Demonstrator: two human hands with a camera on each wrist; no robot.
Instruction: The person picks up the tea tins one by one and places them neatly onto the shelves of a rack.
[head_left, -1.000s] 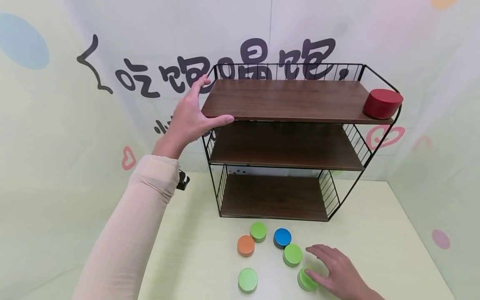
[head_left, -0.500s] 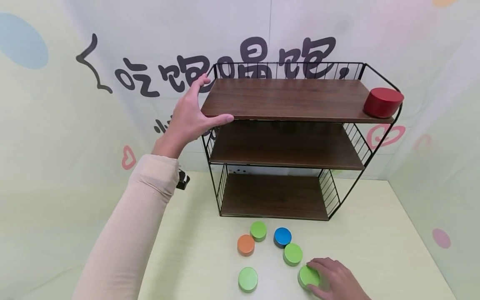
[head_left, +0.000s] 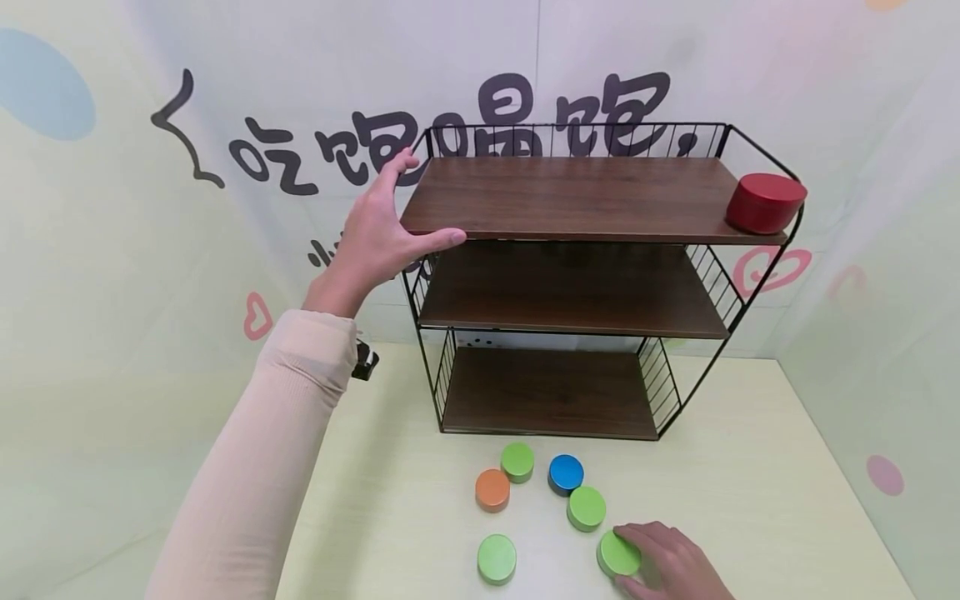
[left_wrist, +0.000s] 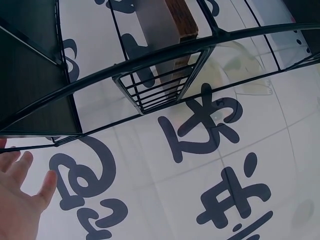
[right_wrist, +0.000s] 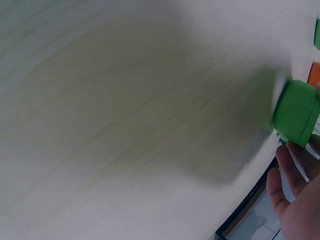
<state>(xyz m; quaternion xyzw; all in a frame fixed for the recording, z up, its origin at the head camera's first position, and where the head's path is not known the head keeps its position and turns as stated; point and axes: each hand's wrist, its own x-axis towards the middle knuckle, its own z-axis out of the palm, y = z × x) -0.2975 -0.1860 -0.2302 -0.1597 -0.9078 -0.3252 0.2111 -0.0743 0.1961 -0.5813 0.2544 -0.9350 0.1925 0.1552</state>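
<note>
My left hand (head_left: 377, 233) holds the upper left corner of a three-tier shelf rack (head_left: 558, 200), thumb along the front edge of the top board and fingers round the side. In the left wrist view, its fingertips (left_wrist: 25, 165) show beside the black wire frame (left_wrist: 95, 75). At the lower right, my right hand (head_left: 670, 562) grips a green round tin (head_left: 618, 553) on the table between thumb and fingers. The right wrist view shows the lid seam of this green tin (right_wrist: 296, 112). A second green tin (head_left: 587, 508) stands just beyond it, close to a blue tin (head_left: 566, 473).
A red tin (head_left: 765, 202) sits on the top board's right end. Left of my right hand stand an orange tin (head_left: 492, 490), a green tin (head_left: 517, 462) and a light green tin (head_left: 497, 559). A printed cloth (head_left: 187, 275) hangs behind the rack.
My right hand has come down from just above the nearest green tin and closed its fingers round it. The left hand stays on the rack's corner.
</note>
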